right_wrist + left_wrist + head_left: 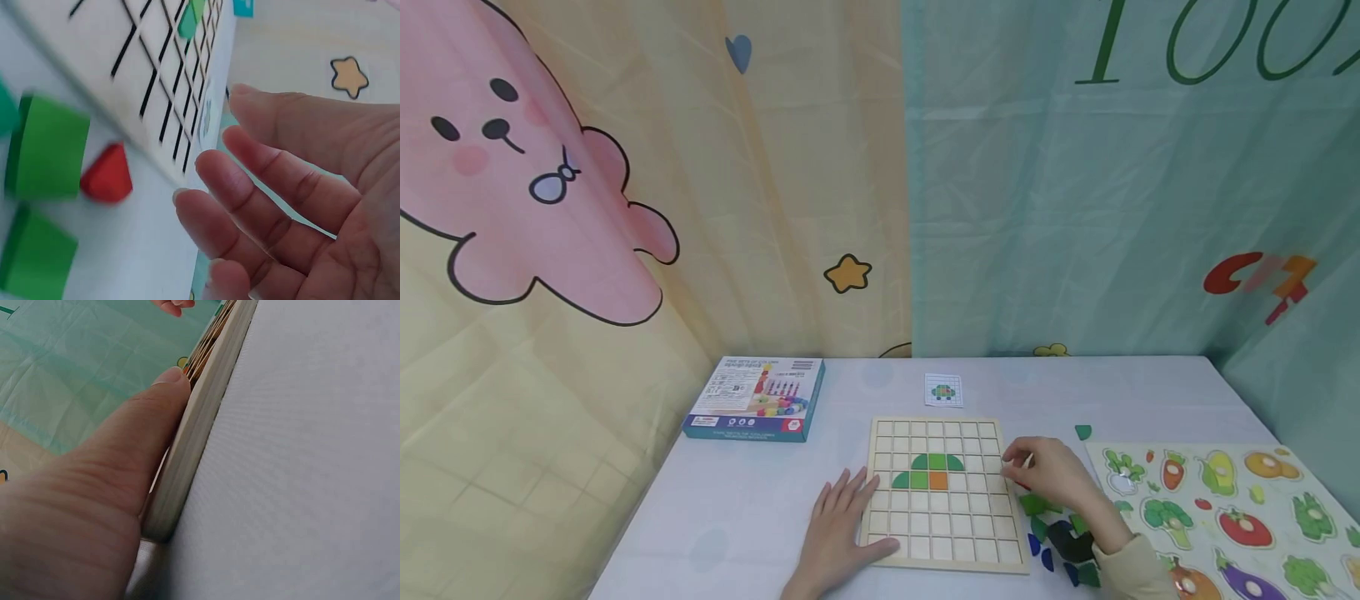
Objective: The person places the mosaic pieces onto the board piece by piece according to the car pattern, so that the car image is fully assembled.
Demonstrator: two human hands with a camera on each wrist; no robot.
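Left hand (842,521) flat, fingers relaxed, resting on the surface against the left edge of the wooden grid board (942,542), thumb along its near rim. Right hand (1048,475) released, fingers loosely spread, holding nothing, at the board's right edge above a red piece (107,175) and green blocks (53,147). The board lies near the surface's front edge, a few green and orange pieces (928,471) set in it.

Green and orange tiles (928,472) fill the pale wooden grid board (945,533); a seemingly red piece (107,174) lies beside.
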